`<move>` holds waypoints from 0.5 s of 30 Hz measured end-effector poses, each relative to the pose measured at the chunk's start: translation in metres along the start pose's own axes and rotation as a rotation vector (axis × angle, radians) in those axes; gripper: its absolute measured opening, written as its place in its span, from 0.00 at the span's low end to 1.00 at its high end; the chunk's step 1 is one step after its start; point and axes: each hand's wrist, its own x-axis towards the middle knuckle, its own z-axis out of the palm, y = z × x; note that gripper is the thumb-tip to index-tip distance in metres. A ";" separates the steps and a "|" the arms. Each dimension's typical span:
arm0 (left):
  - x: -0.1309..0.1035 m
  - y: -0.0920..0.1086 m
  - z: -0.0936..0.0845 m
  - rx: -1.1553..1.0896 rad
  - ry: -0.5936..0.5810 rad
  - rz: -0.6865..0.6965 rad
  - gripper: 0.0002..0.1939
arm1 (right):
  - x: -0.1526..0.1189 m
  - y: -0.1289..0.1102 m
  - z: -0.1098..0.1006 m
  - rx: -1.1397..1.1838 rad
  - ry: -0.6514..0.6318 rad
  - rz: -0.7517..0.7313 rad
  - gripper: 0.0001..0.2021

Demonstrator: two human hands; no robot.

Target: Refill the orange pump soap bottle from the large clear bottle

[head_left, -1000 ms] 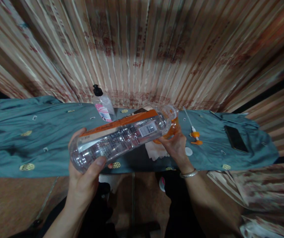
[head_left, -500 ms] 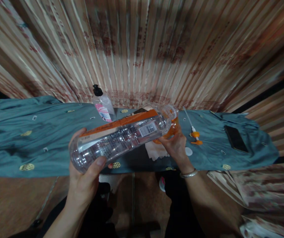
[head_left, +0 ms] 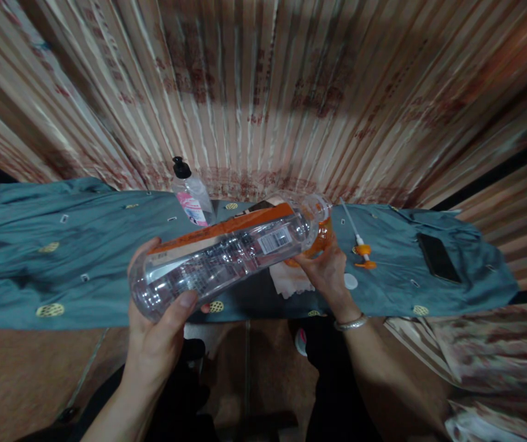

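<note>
Background: pleated beige curtain (head_left: 263,92) with reddish print, spanning 10 to 2 o'clock; brown floor (head_left: 37,380) toward 7.
Surface: narrow tabletop under teal cloth (head_left: 10,264) with pale yellow motifs.
Clock reference: centred on the large clear bottle (head_left: 231,255); 12 is the curtain side.
Clear bottle: raised above the tabletop and tilted, base between 8 and 9 o'clock, neck between 2 and 3; orange label strip on its upper side, barcode facing the viewer.
Left hand (head_left: 150,331): at 8 o'clock; fingers wrapped round the bottle's base, thumb pressed on the near side.
Right hand (head_left: 328,270): at 3 o'clock, bracelet (head_left: 350,323) on wrist; fingers closed round an orange container (head_left: 323,230), seen partly behind the clear neck. Contact between the two vessels: cannot tell.
Pump bottle (head_left: 193,202): upright at 11 o'clock, black top, pink label.
Further out at 3: orange pump head (head_left: 363,250), tube pointing to 11; white disc (head_left: 350,281) near the right wrist; dark phone (head_left: 438,258) farthest.
Crumpled white tissue (head_left: 291,282): between 3 and 4, by the right hand.
</note>
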 end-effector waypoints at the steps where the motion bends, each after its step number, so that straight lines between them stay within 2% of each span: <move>1: 0.000 0.000 0.000 0.001 -0.004 0.005 0.37 | 0.000 0.000 0.000 0.005 -0.001 0.001 0.31; 15: 0.001 -0.001 0.000 -0.026 0.017 -0.010 0.38 | 0.000 -0.003 -0.001 0.023 -0.002 0.016 0.30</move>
